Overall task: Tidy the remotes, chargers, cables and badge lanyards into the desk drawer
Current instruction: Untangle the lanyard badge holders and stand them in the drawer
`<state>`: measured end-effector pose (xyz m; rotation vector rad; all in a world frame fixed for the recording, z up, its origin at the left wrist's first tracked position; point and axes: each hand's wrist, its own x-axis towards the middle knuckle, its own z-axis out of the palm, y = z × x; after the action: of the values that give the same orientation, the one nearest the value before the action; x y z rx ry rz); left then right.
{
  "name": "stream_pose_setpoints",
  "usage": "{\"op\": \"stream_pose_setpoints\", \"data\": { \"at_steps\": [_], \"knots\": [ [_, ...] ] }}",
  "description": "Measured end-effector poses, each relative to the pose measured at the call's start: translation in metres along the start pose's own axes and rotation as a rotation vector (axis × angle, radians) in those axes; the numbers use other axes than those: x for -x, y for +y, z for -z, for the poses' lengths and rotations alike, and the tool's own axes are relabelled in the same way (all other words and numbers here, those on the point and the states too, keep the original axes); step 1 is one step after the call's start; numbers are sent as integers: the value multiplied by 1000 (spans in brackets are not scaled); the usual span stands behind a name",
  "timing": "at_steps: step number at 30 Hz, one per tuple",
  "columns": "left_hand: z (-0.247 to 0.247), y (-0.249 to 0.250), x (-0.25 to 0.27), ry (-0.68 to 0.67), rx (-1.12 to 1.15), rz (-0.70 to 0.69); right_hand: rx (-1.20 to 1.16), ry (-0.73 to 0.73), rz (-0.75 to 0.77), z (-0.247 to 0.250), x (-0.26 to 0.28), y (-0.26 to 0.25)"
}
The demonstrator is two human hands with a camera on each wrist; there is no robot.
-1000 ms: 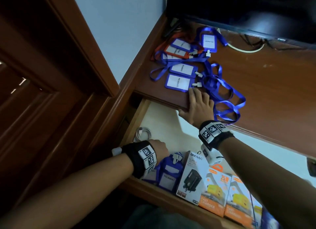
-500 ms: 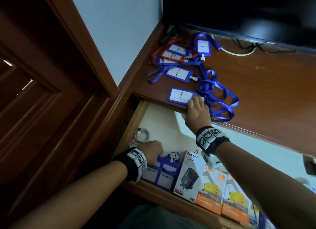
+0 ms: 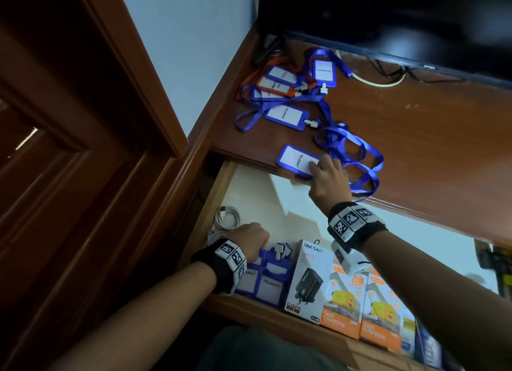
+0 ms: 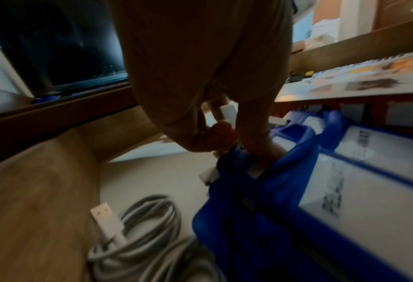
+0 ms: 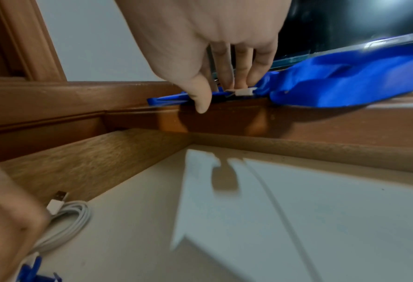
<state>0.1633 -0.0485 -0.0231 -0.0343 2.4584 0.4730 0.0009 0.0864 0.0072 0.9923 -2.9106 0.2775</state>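
The right hand lies on a blue badge at the desk edge, fingers almost straight on top of it and the thumb hanging over the edge in front, so it presses the badge more than it grips it. The left hand, lower and to the left, is inside the open drawer; its fingers are curled and pinch the clips of the blue badges that stand there. Just left of this hand lies a coiled white cable, and to its right stand the charger boxes. Right of the right hand, the badge's strap lies in loose loops on the desk; further ahead more badges wait in a tangle. I think the step is to bring this badge into the drawer. To do it well, slide it until it overhangs the edge, take it between thumb and fingers, then gather the strap so that it does not catch the other straps.
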Motion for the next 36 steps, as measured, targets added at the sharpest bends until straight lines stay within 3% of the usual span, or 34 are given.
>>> {"op": "stream_pose_setpoints", "data": {
  "at_steps": [5, 8, 11, 16, 23, 31, 36],
  "knots": [
    [4, 3, -10, -108, -92, -51, -52, 179, -92, 9, 4, 1],
    [5, -5, -14, -78, -20, -77, -120, 273, -80, 21, 13, -4],
    [5, -22, -18, 21, 149, -157, -230, 275, -3, 31, 29, -12],
    [12, -39, -27, 247, 349, -251, -407, 134, 48, 24, 49, -24],
    [9, -81, -36, 437, 401, -166, -328, -38, -85, 8, 71, -32],
    [28, -53, -18, 390, 508, -265, -222, -234, -10, 39, 71, -25],
    [63, -4, -8, 351, 445, -403, -336, -202, 118, 59, 71, -14]
  ]
}}
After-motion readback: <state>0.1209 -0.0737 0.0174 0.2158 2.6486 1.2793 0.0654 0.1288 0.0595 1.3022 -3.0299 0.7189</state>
